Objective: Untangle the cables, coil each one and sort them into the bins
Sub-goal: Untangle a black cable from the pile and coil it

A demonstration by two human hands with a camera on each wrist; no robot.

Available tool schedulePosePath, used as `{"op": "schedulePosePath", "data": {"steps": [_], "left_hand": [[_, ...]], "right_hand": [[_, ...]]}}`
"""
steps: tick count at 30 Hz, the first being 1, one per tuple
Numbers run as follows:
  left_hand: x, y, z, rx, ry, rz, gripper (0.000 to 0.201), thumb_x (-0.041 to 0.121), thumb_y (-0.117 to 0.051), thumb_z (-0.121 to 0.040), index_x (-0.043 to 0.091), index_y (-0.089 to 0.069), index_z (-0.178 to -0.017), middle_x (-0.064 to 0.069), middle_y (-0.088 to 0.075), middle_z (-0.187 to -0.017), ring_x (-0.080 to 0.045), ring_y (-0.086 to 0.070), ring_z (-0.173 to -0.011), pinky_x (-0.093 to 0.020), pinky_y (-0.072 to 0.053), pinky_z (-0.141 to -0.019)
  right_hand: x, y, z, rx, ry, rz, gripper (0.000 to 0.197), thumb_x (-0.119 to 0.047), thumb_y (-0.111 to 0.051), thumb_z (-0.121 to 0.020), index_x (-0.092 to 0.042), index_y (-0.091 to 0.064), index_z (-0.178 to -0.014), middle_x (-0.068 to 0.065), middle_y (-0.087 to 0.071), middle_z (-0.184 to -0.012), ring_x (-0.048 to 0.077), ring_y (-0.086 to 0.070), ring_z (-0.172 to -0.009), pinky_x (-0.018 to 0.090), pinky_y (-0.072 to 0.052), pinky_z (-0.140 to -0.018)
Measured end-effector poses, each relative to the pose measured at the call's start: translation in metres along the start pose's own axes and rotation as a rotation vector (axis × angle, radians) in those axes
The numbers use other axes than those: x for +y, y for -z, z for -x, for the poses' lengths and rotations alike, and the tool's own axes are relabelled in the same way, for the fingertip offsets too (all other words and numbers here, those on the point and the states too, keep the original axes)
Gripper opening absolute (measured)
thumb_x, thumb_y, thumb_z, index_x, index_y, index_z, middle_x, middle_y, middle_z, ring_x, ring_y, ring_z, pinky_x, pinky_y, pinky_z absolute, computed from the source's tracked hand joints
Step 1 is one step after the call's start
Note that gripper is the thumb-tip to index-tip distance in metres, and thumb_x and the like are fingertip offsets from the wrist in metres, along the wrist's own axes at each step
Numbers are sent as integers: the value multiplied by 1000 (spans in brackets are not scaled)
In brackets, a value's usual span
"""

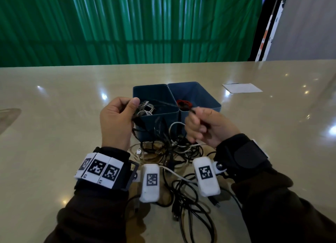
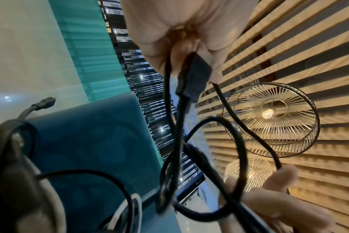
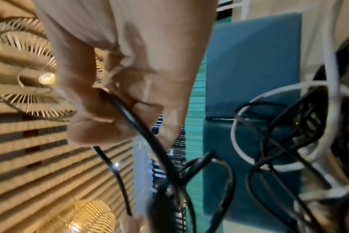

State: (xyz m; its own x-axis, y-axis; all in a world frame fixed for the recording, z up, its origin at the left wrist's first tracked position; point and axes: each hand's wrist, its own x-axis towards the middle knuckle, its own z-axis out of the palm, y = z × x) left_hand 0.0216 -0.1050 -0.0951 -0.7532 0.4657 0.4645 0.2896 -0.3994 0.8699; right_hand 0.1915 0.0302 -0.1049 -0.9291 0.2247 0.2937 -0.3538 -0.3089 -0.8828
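A tangle of black and white cables (image 1: 171, 148) lies on the table in front of two blue bins. My left hand (image 1: 118, 121) is raised before the left bin (image 1: 138, 90) and grips a black cable (image 2: 191, 75) by its plug end. My right hand (image 1: 203, 126), before the right bin (image 1: 209, 97), pinches the same black cable (image 3: 130, 113) further along; loops hang between the hands. White coiled cables (image 1: 145, 109) lie in the left bin, a red coil (image 1: 183, 103) in the right.
More black cable loops (image 1: 189, 206) trail toward the table's near edge between my forearms. A white sheet of paper (image 1: 241, 88) lies at the back right. A green curtain hangs behind the table's far edge.
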Motion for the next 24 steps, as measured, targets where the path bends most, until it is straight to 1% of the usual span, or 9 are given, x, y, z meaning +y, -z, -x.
{"op": "schedulePosePath", "data": {"steps": [3,4,6,8,10,13,18,21,24], "left_hand": [[0,2,-1,-77,57,43,21,11,-55,-94,14,-54,-73,13,-38,-41,-5,-29,-36,-17,-27,-37],[0,1,0,-113,71,51,21,11,-54,-94,13,-54,-73,13,-37,-42,-5,-27,-36,-16,-25,-37],[0,0,2,-143,76,45,21,10,-53,-95,12,-54,-74,13,-35,-43,-4,-25,-37,-15,-24,-37],[0,2,-1,-116,65,33,21,9,-53,-95,13,-54,-75,14,-35,-43,-4,-25,-38,-16,-24,-37],[0,8,-5,-61,52,49,20,9,-54,-94,13,-55,-75,14,-35,-42,-5,-25,-38,-16,-24,-37],[-2,11,-8,8,18,50,19,10,-56,-93,14,-57,-74,16,-37,-42,-5,-27,-38,-17,-25,-38],[-1,20,-14,117,-213,-138,19,21,-68,-84,31,-64,-68,18,-54,-52,-5,-42,-53,-21,-37,-52],[-1,22,-14,136,-287,-240,19,20,-67,-85,33,-61,-73,22,-57,-56,-1,-45,-57,-20,-41,-57],[-4,13,-10,35,-167,-159,15,14,-57,-93,25,-62,-84,15,-55,-55,-7,-44,-49,-23,-41,-49]], "right_hand": [[0,1,-4,-72,184,-200,33,-24,-55,-91,-8,-57,-120,-4,-50,-63,16,-56,-67,45,-46,-95],[0,1,-4,-91,187,-272,40,-22,-53,-92,-10,-50,-131,-3,-48,-65,14,-53,-65,42,-49,-90],[0,-2,-4,-81,180,-302,43,-22,-50,-94,-15,-45,-136,-4,-39,-63,9,-39,-53,25,-48,-60],[-2,-4,-3,55,185,-152,36,-26,-44,-94,-19,-55,-127,-7,-30,-58,5,-23,-46,17,-28,-42],[-7,-5,-3,252,190,77,26,-27,-44,-93,-15,-63,-106,-10,-29,-52,3,-18,-42,16,-17,-38],[-13,-1,-3,465,166,388,26,-20,-42,-98,-10,-51,-77,-8,-28,-48,4,-18,-38,14,-17,-38],[-15,4,1,548,113,826,37,-23,-49,-97,-12,-45,-62,1,-29,-48,9,-25,-38,19,-23,-40],[-14,0,1,527,132,690,41,-26,-47,-98,-12,-39,-60,-4,-30,-43,11,-28,-36,23,-31,-43],[-7,-9,-3,379,228,164,25,-20,-37,-95,-8,-47,-76,-4,-36,-51,11,-36,-44,25,-41,-51]]}}
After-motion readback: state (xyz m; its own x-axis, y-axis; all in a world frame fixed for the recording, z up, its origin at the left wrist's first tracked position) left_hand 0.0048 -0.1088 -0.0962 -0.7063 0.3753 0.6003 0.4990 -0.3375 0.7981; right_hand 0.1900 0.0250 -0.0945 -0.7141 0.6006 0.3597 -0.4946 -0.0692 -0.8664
